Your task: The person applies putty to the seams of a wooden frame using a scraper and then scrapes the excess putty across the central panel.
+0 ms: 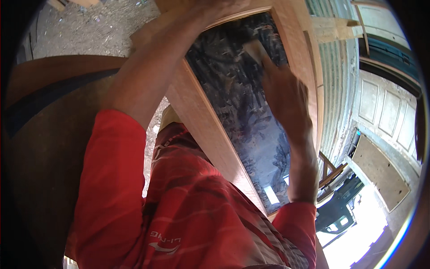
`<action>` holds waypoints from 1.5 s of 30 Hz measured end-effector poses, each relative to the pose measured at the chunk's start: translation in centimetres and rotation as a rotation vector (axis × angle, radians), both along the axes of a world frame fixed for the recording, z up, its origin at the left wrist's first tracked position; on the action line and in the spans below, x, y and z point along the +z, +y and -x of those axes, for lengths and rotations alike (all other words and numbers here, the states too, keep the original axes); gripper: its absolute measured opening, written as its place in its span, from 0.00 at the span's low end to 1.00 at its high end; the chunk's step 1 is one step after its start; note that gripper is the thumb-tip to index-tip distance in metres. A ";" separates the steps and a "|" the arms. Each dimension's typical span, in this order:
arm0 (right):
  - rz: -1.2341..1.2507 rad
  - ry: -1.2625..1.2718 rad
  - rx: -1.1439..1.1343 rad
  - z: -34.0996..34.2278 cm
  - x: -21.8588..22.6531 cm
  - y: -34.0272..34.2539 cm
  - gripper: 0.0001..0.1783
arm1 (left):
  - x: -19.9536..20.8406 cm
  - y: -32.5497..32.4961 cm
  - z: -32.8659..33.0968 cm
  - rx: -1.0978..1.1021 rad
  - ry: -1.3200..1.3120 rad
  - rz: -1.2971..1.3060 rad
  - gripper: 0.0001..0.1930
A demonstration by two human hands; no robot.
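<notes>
A long wooden frame [204,119] with a dark glass pane [244,105] stands tilted in front of me. My left hand [219,6] reaches up to the frame's top rail and rests on it, the fingers partly cut off by the picture's upper edge. My right hand [284,96] lies against the glass and presses a small pale block [256,50], perhaps a sanding pad or scraper, onto the pane near the upper right. Both forearms come out of red sleeves.
Gravelly ground [98,29] shows at the upper left. A dark brown curved surface [49,125] fills the left side. At the right are corrugated sheeting [336,89], panelled doors [385,112] and a wooden trestle [331,172].
</notes>
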State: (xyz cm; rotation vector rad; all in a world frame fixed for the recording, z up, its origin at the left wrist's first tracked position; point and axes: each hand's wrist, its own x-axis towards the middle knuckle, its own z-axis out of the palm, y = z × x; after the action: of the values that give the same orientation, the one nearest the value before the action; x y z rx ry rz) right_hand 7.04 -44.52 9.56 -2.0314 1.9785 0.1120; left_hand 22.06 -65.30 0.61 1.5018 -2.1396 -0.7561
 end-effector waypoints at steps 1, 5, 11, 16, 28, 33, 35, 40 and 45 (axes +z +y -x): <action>0.074 -0.035 0.032 0.2 -0.1 -1.1 0.23 | 0.5 -0.9 0.2 -0.055 -0.080 -0.112 0.37; 0.065 0.008 0.061 -0.3 -0.1 1.2 0.23 | 0.3 -0.6 0.1 0.025 -0.130 0.082 0.35; 0.041 0.081 -0.028 -0.3 -0.9 -0.6 0.25 | -1.3 -0.3 0.0 0.027 -0.149 -0.002 0.39; -0.070 0.142 -0.097 -1.1 -1.1 1.0 0.22 | -1.5 0.2 0.0 0.084 -0.137 -0.056 0.40; -0.090 -0.013 -0.093 -1.6 0.3 5.9 0.20 | -0.5 -1.4 -0.1 -0.096 -0.092 0.021 0.33; 0.189 -0.093 0.066 -0.1 -1.1 0.6 0.21 | -1.3 -0.8 0.5 -0.114 -0.087 0.037 0.33; 0.066 -0.131 0.044 -1.2 -0.3 1.7 0.20 | -1.6 -1.0 -0.7 -0.094 -0.112 0.043 0.33; 0.060 -0.060 -0.022 -0.9 0.3 2.2 0.19 | -0.2 -1.1 0.4 -0.112 -0.098 0.064 0.33; 0.470 -0.194 0.312 -0.2 -3.4 0.0 0.24 | -1.7 -0.9 -1.0 -0.092 -0.107 0.067 0.33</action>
State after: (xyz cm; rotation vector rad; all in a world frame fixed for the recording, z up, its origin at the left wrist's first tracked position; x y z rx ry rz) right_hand 7.22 -44.51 6.18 -2.5144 1.6684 -0.5106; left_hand 23.05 -66.20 -1.13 1.4488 -2.3031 -0.6413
